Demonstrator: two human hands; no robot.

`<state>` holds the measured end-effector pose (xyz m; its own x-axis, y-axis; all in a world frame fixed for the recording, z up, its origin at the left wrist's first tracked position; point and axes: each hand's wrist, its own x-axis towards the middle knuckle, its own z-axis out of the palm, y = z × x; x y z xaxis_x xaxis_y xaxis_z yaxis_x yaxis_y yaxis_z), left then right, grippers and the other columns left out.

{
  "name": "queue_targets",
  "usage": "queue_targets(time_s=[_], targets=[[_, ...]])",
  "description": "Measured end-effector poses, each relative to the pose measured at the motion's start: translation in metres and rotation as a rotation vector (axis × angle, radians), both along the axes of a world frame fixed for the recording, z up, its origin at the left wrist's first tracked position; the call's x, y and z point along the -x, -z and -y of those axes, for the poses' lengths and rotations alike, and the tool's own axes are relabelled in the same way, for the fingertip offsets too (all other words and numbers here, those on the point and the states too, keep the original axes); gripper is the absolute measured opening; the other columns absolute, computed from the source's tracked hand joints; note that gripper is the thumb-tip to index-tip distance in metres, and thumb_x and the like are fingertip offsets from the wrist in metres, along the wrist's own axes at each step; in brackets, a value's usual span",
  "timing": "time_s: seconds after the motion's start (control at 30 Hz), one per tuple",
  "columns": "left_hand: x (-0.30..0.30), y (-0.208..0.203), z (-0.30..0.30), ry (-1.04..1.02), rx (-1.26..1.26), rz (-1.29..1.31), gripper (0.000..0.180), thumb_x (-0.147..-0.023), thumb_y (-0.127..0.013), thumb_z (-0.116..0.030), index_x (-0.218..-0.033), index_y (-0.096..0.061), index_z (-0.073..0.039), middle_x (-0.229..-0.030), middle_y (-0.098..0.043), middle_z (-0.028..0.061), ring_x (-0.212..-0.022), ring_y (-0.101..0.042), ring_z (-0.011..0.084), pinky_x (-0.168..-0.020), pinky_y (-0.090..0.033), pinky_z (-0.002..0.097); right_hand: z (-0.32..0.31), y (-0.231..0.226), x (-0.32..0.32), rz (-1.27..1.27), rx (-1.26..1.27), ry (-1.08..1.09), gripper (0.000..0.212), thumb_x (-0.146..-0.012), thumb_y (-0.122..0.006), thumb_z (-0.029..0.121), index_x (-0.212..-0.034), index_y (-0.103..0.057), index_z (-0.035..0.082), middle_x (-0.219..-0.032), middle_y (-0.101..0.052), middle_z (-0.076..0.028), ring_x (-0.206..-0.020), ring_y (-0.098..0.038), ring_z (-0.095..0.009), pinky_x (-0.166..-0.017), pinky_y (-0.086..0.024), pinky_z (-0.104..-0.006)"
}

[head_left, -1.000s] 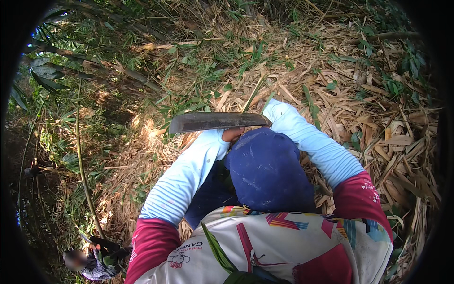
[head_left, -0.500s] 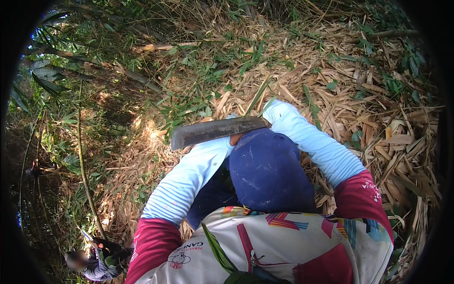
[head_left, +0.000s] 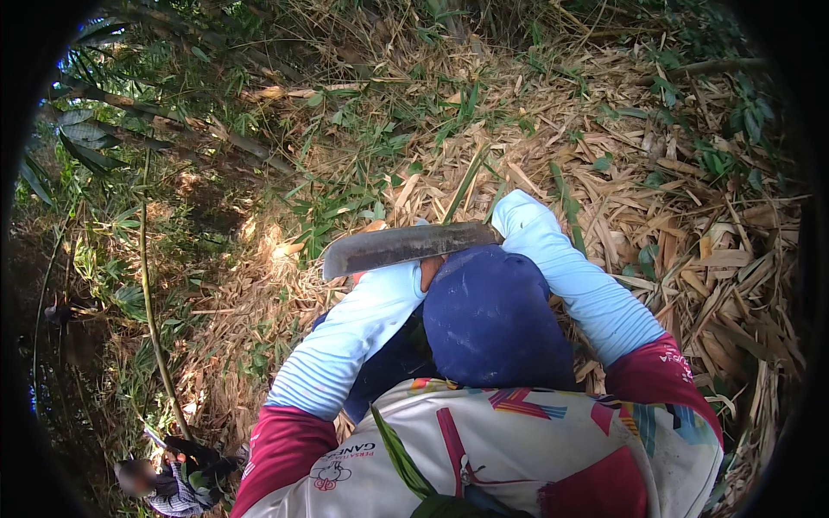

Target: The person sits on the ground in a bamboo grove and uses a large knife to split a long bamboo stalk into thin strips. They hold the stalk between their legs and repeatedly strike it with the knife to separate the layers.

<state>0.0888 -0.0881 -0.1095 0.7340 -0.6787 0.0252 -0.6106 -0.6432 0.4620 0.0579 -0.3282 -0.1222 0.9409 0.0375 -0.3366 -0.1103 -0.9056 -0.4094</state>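
Observation:
A machete [head_left: 406, 247] with a broad, dark, worn blade lies crosswise in front of my raised knee [head_left: 496, 319]. Its base runs in at the cuff of my right sleeve, where my right hand is closed round the handle; the sleeve and knee cover the fingers. Behind the blade is my left hand [head_left: 431, 270], showing only a patch of skin below the lower edge; its fingers are hidden. From beyond the blade a narrow green stalk [head_left: 466, 183] slants up, and whether a hand touches it cannot be seen.
Dry bamboo leaves and husks [head_left: 604, 173] cover the ground, with green shoots among them. A thin upright stem [head_left: 148, 302] and fallen bamboo poles [head_left: 216, 134] are on the left. Another person [head_left: 177, 483] is low at the far left.
The machete has shifted slightly right, its tip a little lower. My right cuff moved slightly right, and my left forearm also moved right. More skin of my left hand shows beneath the blade.

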Motion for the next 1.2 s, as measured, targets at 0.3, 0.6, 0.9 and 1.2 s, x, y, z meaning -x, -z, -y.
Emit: queue_targets(time_s=[0.3, 0.6, 0.9, 1.2], targets=[[0.050, -0.009, -0.096, -0.194, 0.214, -0.557, 0.022, -0.092, -0.060, -0.026, -0.094, -0.058, -0.004, -0.076, -0.057, 0.0138, -0.073, -0.057, 0.0297, -0.071, -0.045, 0.0381, 0.017, 0.022, 0.035, -0.224, 0.122, 0.177, 0.034, -0.071, -0.078, 0.026, -0.092, -0.066, 0.002, -0.082, -0.066, -0.017, -0.082, -0.066, -0.032, -0.072, -0.053, -0.0402], [0.006, -0.086, -0.111, -0.284, 0.926, -0.817, 0.041, -0.074, -0.053, -0.016, -0.110, -0.054, 0.002, -0.076, -0.050, 0.0026, -0.060, -0.044, 0.0110, -0.057, -0.037, 0.0244, 0.066, 0.074, 0.038, 0.011, -0.045, 0.449, 0.030, -0.073, -0.076, 0.021, -0.092, -0.064, 0.001, -0.084, -0.068, -0.017, -0.080, -0.066, -0.028, -0.071, -0.053, -0.0398], [0.044, -0.132, -0.123, -0.404, 0.841, -0.540, 0.051, -0.082, -0.069, -0.013, -0.123, -0.042, 0.001, -0.087, -0.055, 0.0060, -0.077, -0.060, 0.0137, -0.063, -0.052, 0.0263, 0.086, -0.031, 0.021, 0.774, -0.565, 0.303, 0.027, -0.080, -0.075, 0.015, -0.089, -0.050, 0.007, -0.070, -0.046, 0.002, -0.065, -0.041, -0.008, -0.057, -0.035, -0.0253], [0.074, -0.143, -0.109, -0.337, 0.765, -0.396, 0.042, -0.079, -0.075, -0.016, -0.109, -0.049, 0.000, -0.082, -0.056, 0.0028, -0.063, -0.055, 0.0111, -0.056, -0.044, 0.0246, -0.033, -0.150, 0.043, 0.804, -0.346, -0.041, 0.025, -0.079, -0.077, 0.021, -0.090, -0.061, 0.005, -0.074, -0.058, -0.013, -0.067, -0.058, -0.028, -0.062, -0.046, -0.0373]])
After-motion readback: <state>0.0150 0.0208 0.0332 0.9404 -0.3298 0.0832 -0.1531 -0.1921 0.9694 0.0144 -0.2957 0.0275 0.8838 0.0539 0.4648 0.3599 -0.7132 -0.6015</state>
